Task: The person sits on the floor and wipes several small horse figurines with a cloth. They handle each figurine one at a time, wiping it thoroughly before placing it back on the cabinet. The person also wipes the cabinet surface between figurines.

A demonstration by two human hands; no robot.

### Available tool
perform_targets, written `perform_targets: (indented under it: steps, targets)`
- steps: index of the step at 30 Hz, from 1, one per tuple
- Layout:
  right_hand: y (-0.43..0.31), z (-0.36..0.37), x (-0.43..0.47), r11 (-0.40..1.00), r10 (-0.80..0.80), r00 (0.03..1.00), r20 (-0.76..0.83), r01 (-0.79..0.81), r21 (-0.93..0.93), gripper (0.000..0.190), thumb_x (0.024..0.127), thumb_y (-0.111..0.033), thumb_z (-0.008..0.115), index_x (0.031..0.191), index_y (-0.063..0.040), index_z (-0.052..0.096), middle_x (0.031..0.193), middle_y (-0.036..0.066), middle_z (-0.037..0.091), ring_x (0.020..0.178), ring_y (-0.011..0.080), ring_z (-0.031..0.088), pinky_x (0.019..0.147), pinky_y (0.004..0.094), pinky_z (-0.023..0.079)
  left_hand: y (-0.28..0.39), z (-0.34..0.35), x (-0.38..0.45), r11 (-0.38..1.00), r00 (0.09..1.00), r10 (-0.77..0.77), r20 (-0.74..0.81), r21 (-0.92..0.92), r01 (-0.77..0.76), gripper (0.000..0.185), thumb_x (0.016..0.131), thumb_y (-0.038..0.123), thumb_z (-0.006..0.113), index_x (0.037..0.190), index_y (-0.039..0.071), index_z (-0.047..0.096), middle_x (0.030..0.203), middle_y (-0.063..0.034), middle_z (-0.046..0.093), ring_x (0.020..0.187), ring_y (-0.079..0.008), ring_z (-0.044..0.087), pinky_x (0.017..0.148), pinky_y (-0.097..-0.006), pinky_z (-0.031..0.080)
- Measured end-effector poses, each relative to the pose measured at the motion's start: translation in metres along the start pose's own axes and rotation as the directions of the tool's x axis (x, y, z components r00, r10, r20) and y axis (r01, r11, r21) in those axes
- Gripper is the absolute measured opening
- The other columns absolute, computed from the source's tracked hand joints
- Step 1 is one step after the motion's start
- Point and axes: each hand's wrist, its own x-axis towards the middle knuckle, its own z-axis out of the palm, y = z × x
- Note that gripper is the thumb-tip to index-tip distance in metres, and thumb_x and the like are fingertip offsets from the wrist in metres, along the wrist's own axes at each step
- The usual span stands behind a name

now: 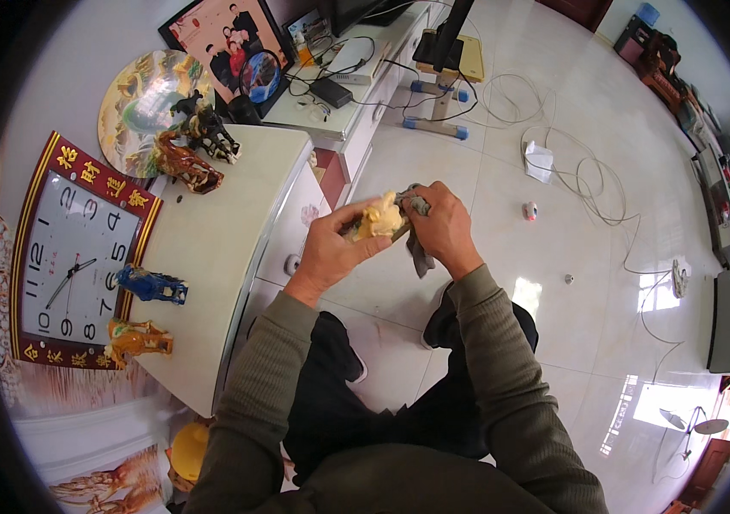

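In front of my body, above the floor, my left hand [341, 246] grips a glossy cream-yellow figurine [381, 218], its fingers and thumb around it. My right hand [443, 221] pinches a bunched grey cloth [414, 200] against the figurine's right side, and the cloth's loose end hangs below. On the white cabinet top to the left stand a brown horse figurine [186, 164], a black one [209, 132], a blue one [154, 286] and an orange-brown one [140, 340]. The underside of the held figurine is hidden.
A large red-framed clock [76, 257] and a round decorative plate [150, 109] lean behind the figurines. Beyond are a framed photo [211, 38], a black power adapter [331, 92] and tangled cables. Looped cable [596, 186], white paper [539, 162] and a small red-and-white object [529, 211] lie on the floor.
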Motion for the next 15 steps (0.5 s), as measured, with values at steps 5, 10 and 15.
perform_targets:
  steps: [5,10,15]
  targets:
    - [-0.001,0.001,-0.009,0.925,0.033,0.999,0.038,-0.045,0.378,0.018,0.094,-0.015,0.074,0.110,-0.009,0.079,0.102,0.015,0.068,0.092,0.0366,0.069,0.083,0.0409,0.056,0.000,0.002,0.001,0.996,0.999,0.003,0.042,0.092,-0.007,0.053,0.090,0.015,0.090,0.135,-0.003,0.069,0.122,-0.0077,0.074,0.108,-0.0139,0.070,0.098,-0.0298,0.057]
    - [-0.035,-0.004,-0.025,0.826,-0.055,0.988,-0.144,0.126,0.550,0.026,0.093,-0.003,0.076,0.120,-0.003,0.076,0.104,0.014,0.064,0.092,0.0320,0.066,0.086,0.0364,0.054,-0.013,-0.001,0.004,0.982,0.990,-0.141,0.000,-0.128,0.140,0.040,0.096,0.018,0.081,0.131,0.002,0.071,0.114,-0.0037,0.073,0.100,-0.0105,0.068,0.088,-0.0265,0.057]
    - [-0.039,0.006,-0.032,0.861,-0.282,0.947,-0.154,0.321,0.394,0.026,0.091,-0.001,0.078,0.116,-0.006,0.076,0.106,0.012,0.064,0.095,0.0327,0.067,0.083,0.0388,0.056,-0.016,0.009,0.005,0.880,0.962,-0.265,0.062,-0.392,0.268,0.044,0.102,0.015,0.062,0.144,0.001,0.059,0.118,-0.0038,0.070,0.100,-0.0098,0.067,0.082,-0.0264,0.055]
